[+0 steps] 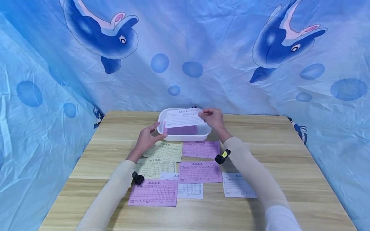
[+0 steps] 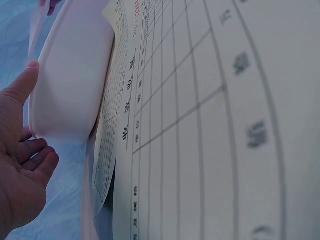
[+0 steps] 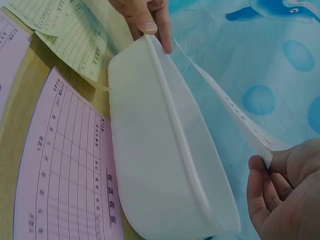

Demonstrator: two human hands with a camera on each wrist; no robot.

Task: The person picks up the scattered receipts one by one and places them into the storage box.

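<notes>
My right hand [image 1: 213,118] pinches a white receipt slip [image 1: 183,118] by its right edge, thumb against fingers, and holds it over the white plastic tub [image 1: 185,138]. In the right wrist view the slip appears nearly edge-on. A pink receipt slip [image 1: 182,130] lies inside the tub, partly covered by the white one. My left hand [image 1: 147,138] holds the tub's left end, the thumb on its front rim and fingers around the corner. In the left wrist view the other fingers [image 2: 37,160] are loosely bent beside the tub's end.
In front of the tub lie yellow slips [image 1: 157,167], pink slips [image 1: 200,171] and white slips [image 1: 238,185], some overlapping. They rest on a wooden table [image 1: 202,215]. Behind its back edge hangs a blue cloth [image 1: 179,41] printed with dolphins. A small black camera sits on each wrist.
</notes>
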